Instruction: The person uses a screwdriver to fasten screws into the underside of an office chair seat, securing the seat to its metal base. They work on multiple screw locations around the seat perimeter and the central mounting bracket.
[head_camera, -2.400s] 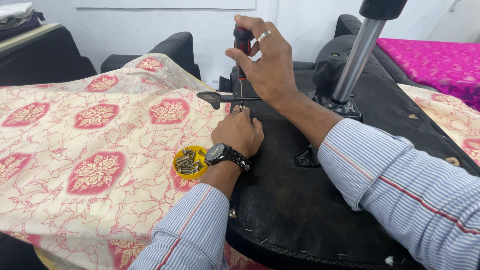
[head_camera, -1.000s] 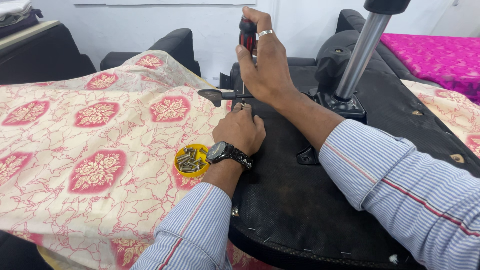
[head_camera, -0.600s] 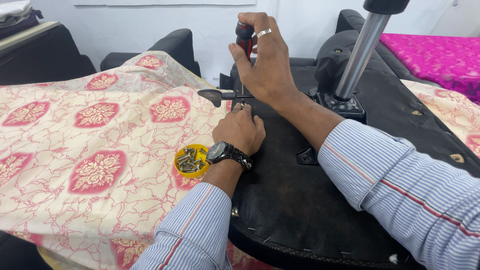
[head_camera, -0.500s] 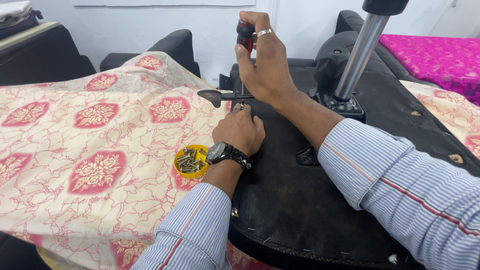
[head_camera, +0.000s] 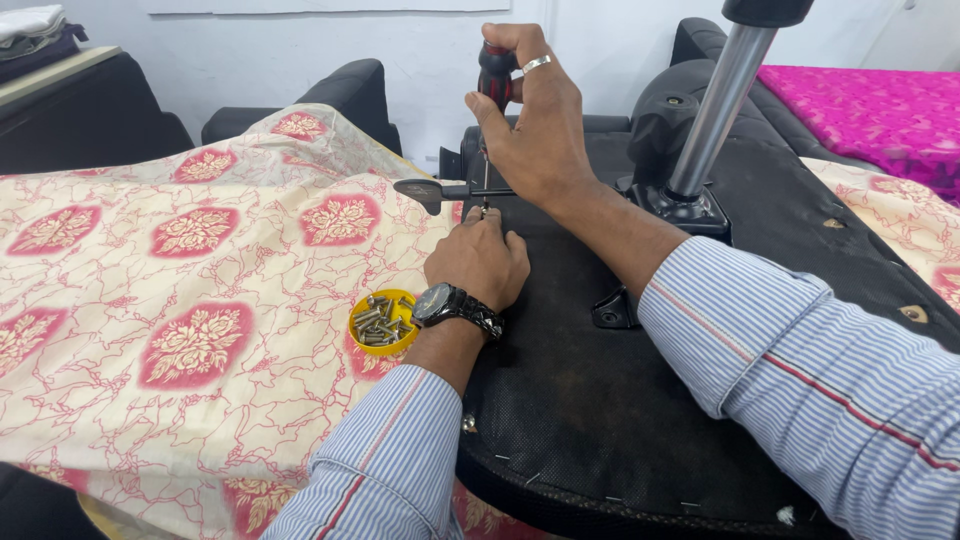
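We've got the R hand (head_camera: 530, 125) wrapped tight round the screwdriver (head_camera: 494, 78), shaft vertical, tip straight below at the L hand (head_camera: 478, 262), whose fingertips pinch the screw on the chair base (head_camera: 600, 400).

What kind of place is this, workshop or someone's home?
Probably a furniture assembly or repair workshop. An upturned office chair base with its metal column lies on a cloth-covered table, the right hand drives a screwdriver into it, and a yellow cup of screws sits beside the left hand.
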